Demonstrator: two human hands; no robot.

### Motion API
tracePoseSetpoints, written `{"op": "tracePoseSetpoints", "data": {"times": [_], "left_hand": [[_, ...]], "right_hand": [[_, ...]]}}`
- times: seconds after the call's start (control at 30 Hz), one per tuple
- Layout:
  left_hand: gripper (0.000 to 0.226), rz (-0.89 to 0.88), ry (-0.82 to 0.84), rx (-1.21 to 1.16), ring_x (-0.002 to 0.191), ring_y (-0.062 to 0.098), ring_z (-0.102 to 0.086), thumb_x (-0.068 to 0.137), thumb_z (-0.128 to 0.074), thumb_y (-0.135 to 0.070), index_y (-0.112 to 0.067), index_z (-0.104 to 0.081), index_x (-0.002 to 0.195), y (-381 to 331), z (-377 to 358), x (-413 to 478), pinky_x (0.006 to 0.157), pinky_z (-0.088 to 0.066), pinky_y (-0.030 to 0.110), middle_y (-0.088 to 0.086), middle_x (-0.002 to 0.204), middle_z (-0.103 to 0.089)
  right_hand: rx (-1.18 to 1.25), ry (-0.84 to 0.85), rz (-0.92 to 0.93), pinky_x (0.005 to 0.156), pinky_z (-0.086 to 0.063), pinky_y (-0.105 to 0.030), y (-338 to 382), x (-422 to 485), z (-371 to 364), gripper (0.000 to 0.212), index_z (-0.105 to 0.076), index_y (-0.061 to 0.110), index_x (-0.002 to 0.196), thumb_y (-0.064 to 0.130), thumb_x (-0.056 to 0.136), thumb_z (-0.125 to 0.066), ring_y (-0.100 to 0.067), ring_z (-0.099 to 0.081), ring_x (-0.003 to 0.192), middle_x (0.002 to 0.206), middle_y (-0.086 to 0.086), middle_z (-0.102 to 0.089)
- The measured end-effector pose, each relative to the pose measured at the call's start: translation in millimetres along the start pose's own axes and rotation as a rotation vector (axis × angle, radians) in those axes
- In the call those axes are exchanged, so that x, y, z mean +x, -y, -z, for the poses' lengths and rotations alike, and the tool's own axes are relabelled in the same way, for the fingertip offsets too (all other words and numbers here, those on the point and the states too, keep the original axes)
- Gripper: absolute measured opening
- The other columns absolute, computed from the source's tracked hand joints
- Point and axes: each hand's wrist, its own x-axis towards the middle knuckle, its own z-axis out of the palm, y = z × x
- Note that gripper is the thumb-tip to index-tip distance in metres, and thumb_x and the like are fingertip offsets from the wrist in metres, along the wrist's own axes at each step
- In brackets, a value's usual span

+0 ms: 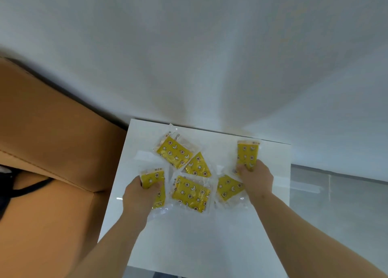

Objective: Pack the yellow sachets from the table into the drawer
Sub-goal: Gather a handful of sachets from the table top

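My left hand (139, 195) and right hand (256, 178) each grip a flat yellow star-printed plastic sachet (152, 178); probably light, limp, slippery, best pinched mid-body

We log: left hand (139, 195) covers half the left sachet (152, 178); right hand (257, 179) hides the right sachet (247, 153) at its near end; lettering unreadable.

Sachets (191, 193), centre frame: yellow, printed with white stars, white crescent moons and small brown-outlined flowers; clear film borders. Table (189, 235): glossy white, plain. Box (52, 130), left: tan-brown, plain. Wall (210, 46), upper frame: white. Floor (336, 204), lower right: grey.
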Motion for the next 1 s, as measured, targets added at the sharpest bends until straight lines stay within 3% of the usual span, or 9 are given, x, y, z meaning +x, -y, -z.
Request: {"op": "tracePoseSetpoints", "data": {"times": [0.13, 0.23, 0.3, 0.37, 0.47, 0.6, 0.8, 0.9, 1.0], "left_hand": [[0.009, -0.024, 0.002, -0.201, 0.090, 0.029, -0.064, 0.086, -0.064, -0.016, -0.020, -0.063, 0.093, -17.0, 8.5, -13.4, 0.080, -0.054, 0.041, 0.007, 0.095, -0.067], [0.003, -0.090, 0.194, -0.190, 0.081, 0.025, -0.065, 0.085, -0.066, -0.023, -0.024, -0.064, 0.084, -28.7, 3.0, -27.7, 0.069, -0.055, 0.035, 0.005, 0.087, -0.068], [0.028, -0.215, 0.338, 0.076, 0.090, 0.025, -0.065, 0.075, -0.067, -0.044, -0.019, -0.067, 0.087, -28.5, -11.2, -29.6, 0.079, -0.055, 0.040, 0.005, 0.095, -0.069], [0.069, -0.423, 0.393, 0.533, 0.117, 0.022, -0.053, 0.060, -0.052, -0.067, -0.014, -0.066, 0.101, -22.6, -32.1, -27.8, 0.097, -0.044, 0.035, 0.000, 0.128, -0.055], [0.052, -0.467, 0.239, 0.829, 0.138, 0.023, -0.018, 0.079, -0.058, -0.055, -0.027, -0.050, 0.123, -11.1, -59.6, -29.5, 0.100, -0.038, 0.036, -0.011, 0.153, -0.010], [0.039, -0.368, 0.109, 0.711, 0.123, 0.028, -0.032, 0.083, -0.064, -0.034, -0.026, -0.051, 0.119, 2.7, -75.9, -40.3, 0.086, -0.038, 0.028, -0.002, 0.149, -0.009], [0.040, -0.230, 0.142, 0.597, 0.096, 0.028, -0.057, 0.082, -0.063, -0.026, -0.021, -0.045, 0.117, 14.5, -52.1, -44.6, 0.074, -0.047, 0.034, 0.004, 0.106, -0.059], [0.049, -0.212, 0.153, 0.489, 0.090, 0.028, -0.054, 0.081, -0.066, -0.024, -0.020, -0.041, 0.122, 8.6, -34.8, -51.4, 0.074, -0.046, 0.033, 0.004, 0.105, -0.059], [0.077, -0.186, 0.221, 0.202, 0.098, 0.024, -0.049, 0.081, -0.070, -0.015, -0.028, -0.025, 0.141, -12.7, -14.7, -68.1, 0.081, -0.043, 0.031, -0.002, 0.113, -0.045]], "right_hand": [[0.065, -0.089, -0.031, 0.066, -0.033, -0.029, -14.4, -14.8, 15.1, 0.013, -0.051, 0.010, 0.083, 0.020, 0.092, -0.052, -0.027, -0.051, 0.075, 0.068, 0.003, -0.049], [0.163, -0.163, -0.025, 0.055, -0.032, -0.029, -17.4, -24.3, 30.7, 0.012, -0.050, 0.009, 0.086, 0.019, 0.094, -0.050, -0.026, -0.049, 0.072, 0.069, 0.001, -0.050], [0.241, -0.186, -0.040, 0.056, -0.033, -0.028, -18.2, -27.9, 40.8, 0.011, -0.051, 0.007, 0.093, 0.019, 0.094, -0.050, -0.024, -0.049, 0.072, 0.078, -0.004, -0.054], [0.332, -0.167, -0.065, 0.055, -0.034, -0.027, -22.8, -30.5, 48.9, 0.014, -0.052, 0.005, 0.099, 0.018, 0.092, -0.052, -0.020, -0.050, 0.068, 0.084, -0.007, -0.057], [0.459, -0.101, -0.089, 0.056, -0.041, -0.028, -28.9, -35.5, 55.8, 0.015, -0.052, 0.006, 0.102, 0.015, 0.089, -0.055, -0.019, -0.054, 0.070, 0.089, -0.009, -0.060], [0.595, -0.061, -0.168, 0.053, -0.046, -0.029, -38.0, -44.8, 53.9, 0.016, -0.047, 0.010, 0.099, 0.006, 0.087, -0.057, -0.020, -0.056, 0.073, 0.088, -0.006, -0.056], [0.643, 0.135, -0.316, 0.052, -0.045, -0.028, -51.1, -67.6, 27.1, 0.025, -0.047, 0.020, 0.092, -0.001, 0.084, -0.061, -0.030, -0.062, 0.086, 0.098, -0.010, -0.061], [0.732, 0.157, -0.352, 0.052, -0.043, -0.027, -44.4, -80.6, 28.9, 0.021, -0.049, 0.017, 0.093, 0.000, 0.085, -0.059, -0.030, -0.061, 0.082, 0.100, -0.012, -0.062], [0.862, 0.167, -0.376, 0.049, -0.044, -0.027, -31.2, -95.0, 38.8, 0.018, -0.053, 0.015, 0.095, 0.000, 0.086, -0.056, -0.029, -0.060, 0.080, 0.101, -0.012, -0.062]]}}
